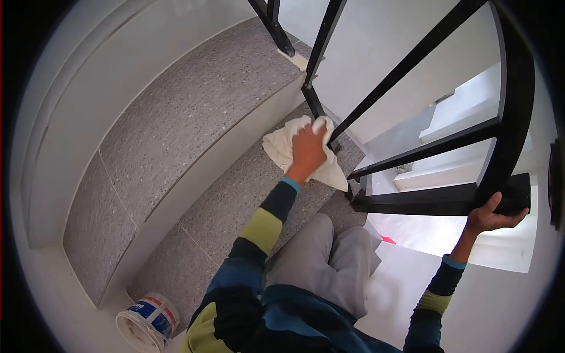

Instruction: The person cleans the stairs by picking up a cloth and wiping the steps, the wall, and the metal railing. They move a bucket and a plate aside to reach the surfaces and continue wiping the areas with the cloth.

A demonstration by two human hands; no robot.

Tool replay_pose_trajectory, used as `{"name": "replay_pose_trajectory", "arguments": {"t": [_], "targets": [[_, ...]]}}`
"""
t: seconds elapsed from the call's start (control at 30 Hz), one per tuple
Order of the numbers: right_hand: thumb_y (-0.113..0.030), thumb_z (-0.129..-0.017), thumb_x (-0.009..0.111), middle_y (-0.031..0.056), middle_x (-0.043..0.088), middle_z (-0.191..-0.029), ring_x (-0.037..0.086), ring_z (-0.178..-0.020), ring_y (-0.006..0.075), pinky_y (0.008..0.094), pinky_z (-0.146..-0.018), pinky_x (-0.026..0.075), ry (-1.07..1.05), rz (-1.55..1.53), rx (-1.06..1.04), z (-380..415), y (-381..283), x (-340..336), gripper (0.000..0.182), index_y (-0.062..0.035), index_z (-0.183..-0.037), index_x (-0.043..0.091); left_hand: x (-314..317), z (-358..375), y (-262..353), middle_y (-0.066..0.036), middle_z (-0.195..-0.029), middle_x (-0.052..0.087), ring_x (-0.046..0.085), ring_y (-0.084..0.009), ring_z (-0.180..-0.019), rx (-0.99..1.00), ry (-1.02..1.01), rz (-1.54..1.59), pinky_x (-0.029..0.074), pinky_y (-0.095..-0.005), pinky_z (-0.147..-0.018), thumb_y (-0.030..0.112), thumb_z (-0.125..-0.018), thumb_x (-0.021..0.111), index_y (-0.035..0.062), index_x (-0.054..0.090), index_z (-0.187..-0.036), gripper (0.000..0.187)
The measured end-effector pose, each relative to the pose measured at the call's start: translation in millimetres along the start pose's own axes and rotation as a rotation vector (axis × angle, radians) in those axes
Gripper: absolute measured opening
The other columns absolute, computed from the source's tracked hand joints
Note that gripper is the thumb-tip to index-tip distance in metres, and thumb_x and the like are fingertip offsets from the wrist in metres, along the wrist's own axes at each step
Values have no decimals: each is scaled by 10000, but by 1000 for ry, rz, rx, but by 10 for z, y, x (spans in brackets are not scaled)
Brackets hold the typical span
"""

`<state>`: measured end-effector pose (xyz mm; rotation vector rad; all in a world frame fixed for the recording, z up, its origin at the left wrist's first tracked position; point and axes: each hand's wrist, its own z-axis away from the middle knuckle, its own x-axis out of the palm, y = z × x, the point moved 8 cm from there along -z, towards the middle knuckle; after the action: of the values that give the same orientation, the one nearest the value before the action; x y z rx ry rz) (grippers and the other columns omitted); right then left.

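My left hand [308,153] is closed on a crumpled white cloth [331,173]. The cloth is spread over the outer end of a speckled grey stair tread [241,176], against the feet of the black balusters [406,69]. Part of it is bunched up beside my fingers and touches the metal. Out to the right, my right hand [493,216] grips the black metal handrail [518,88] near a thick post [421,199], thumb on the near side. The far side of the rail hides some of its grip.
A white bucket [125,325] with a blue and red label stands at the lower left. Above my tread rises another curved speckled step [188,100], bordered by a white wall [106,76]. Beyond the railing, at right, the stairwell drops to lower white surfaces and a small red object [388,240].
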<state>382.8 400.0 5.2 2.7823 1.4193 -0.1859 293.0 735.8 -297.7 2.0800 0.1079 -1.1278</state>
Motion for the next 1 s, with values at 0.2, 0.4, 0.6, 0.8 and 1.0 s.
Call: {"name": "replay_pose_trajectory", "arguments": {"t": [0.2,0.4,0.6,0.8,1.0], "targets": [[-236,-785,654,183,284,-1296,359,-1176,322,411,-1052,250,16,-53,-20,9,35,-3,688,-50,-1298,236,420,-319,-63,-170,-923,628,621,-308,-853,-30,-529,-127,453,-416,-744,218,-590,636,155,507,-1195,622],[-200,-804,636,221,244,-1324,268,-1238,318,414,-1064,197,-7,-213,37,27,35,39,709,9,-1319,195,726,-336,-249,-174,-1154,560,556,-309,-1036,-27,-586,210,439,-381,-880,301,-593,663,84,474,-1246,714],[-135,-783,651,228,284,-1260,296,-1197,342,437,-1000,274,-62,320,-140,52,-283,-84,600,52,-1248,322,-177,405,-5,-122,-1016,561,527,-204,-938,-54,-485,938,411,-311,-828,199,-725,660,-27,528,-1115,470],[-255,-657,745,180,453,-1218,413,-1151,351,431,-959,320,-938,-638,372,1717,-1488,433,651,-20,-1197,468,-1115,878,533,-94,-1022,539,513,-210,-926,-35,-447,1056,406,-307,-812,139,-739,685,-12,601,-1003,315],[-275,-675,743,177,508,-1159,507,-1068,300,365,-898,401,-1378,-1179,674,2735,-2080,646,690,5,-1222,428,-1310,640,478,-109,-1034,543,544,-201,-917,40,-380,751,433,-293,-761,103,-731,702,27,646,-936,226]]}}
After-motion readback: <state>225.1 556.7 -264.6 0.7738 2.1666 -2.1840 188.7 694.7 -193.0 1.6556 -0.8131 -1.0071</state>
